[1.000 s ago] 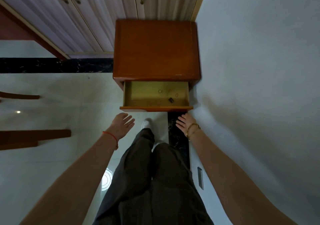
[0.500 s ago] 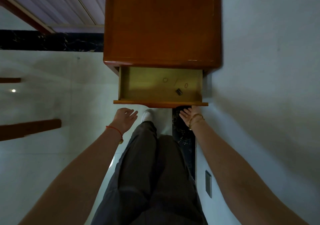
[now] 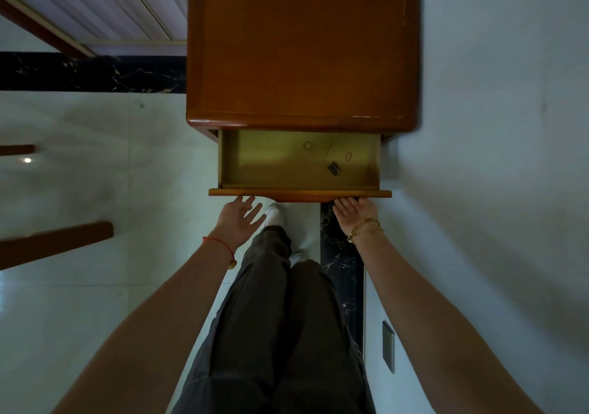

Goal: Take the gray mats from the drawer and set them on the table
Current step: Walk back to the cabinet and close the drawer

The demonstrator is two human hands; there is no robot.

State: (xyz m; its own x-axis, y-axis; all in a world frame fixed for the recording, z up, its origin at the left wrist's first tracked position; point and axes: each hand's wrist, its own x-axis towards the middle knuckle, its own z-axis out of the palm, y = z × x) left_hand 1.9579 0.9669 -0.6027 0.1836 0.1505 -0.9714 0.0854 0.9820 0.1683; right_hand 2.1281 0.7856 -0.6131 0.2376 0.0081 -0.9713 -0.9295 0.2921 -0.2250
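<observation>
Wooden drawer [image 3: 299, 193] stands open (a small clip [image 3: 333, 168] inside); left hand [image 3: 239, 222] and right hand [image 3: 355, 214] reach its front, fingers spread, holding nothing.

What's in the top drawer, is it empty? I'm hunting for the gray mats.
Nearly empty: the open drawer shows bare floor, one small dark clip and thin rings. No gray mats.

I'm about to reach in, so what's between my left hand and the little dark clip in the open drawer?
In the head view, only the drawer's front panel and bare drawer floor separate the left hand from the dark clip.
</observation>
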